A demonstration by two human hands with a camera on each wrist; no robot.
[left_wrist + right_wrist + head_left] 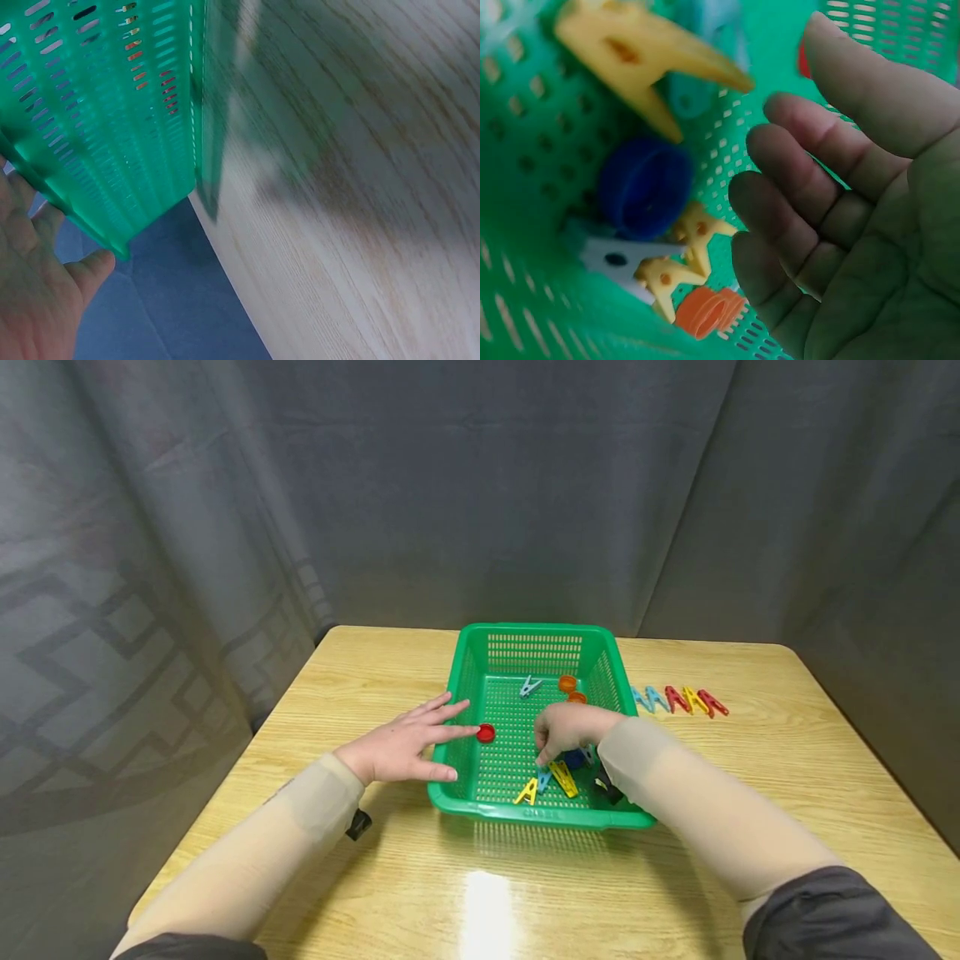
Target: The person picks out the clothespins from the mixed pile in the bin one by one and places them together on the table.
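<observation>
My left hand [405, 743] lies with straight, spread fingers over the left rim of a green plastic basket [525, 814]. My right hand [573, 731] reaches down inside the basket, near a blue clothespin [543, 778] and a yellow clothespin [563, 779]. In the right wrist view its fingers bend loosely, with nothing between them and the thumb. Beside them lie a dark blue bottle cap [645, 187], more clothespins and orange caps [701, 311]. A red cap [486, 733] sits near the left fingertips. Towards the back is a pale blue clothespin [529, 686].
Right of the basket, several blue, red and yellow clothespins [697, 700] stand in a row on the wooden table [787, 743]. Grey curtains [480, 502] hang behind the table. A small black object [359, 824] shows below the left wrist.
</observation>
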